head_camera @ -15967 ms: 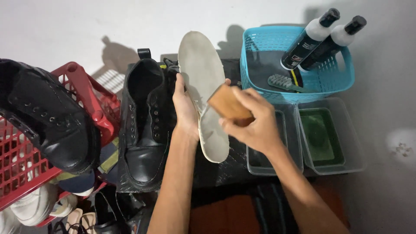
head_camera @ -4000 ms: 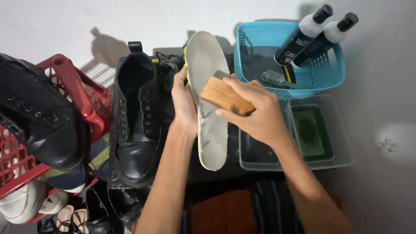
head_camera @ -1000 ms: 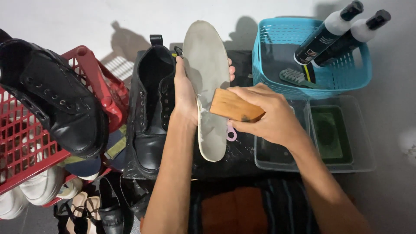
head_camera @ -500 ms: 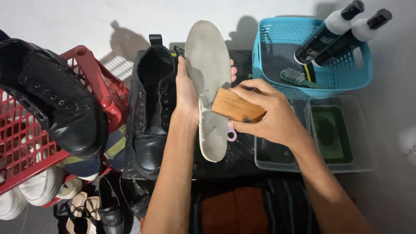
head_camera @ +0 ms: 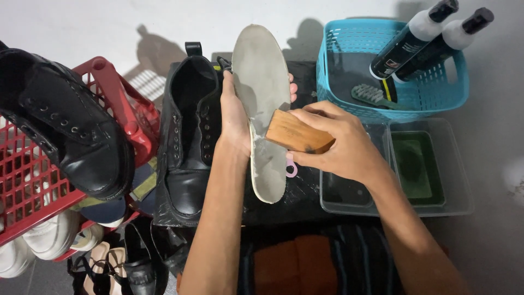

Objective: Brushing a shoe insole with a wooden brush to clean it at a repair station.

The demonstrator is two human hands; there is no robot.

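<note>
White wall behind, dark low table (head_camera: 305,202) below. Left hand (head_camera: 236,117) wrapped round a grey insole (head_camera: 262,82), holding it upright over the table, fingertips showing past its far edge. Right hand (head_camera: 341,145) closed on a wooden brush (head_camera: 295,133), brush pressed to the insole's middle. Black boot (head_camera: 188,136) just left of the insole; second black boot (head_camera: 65,125) on a red basket (head_camera: 117,101). Teal basket (head_camera: 393,60) top right holds two black bottles with white necks (head_camera: 426,35) and a small brush (head_camera: 376,97). Clear tray (head_camera: 456,164) beneath it, green liquid in the right compartment.
</note>
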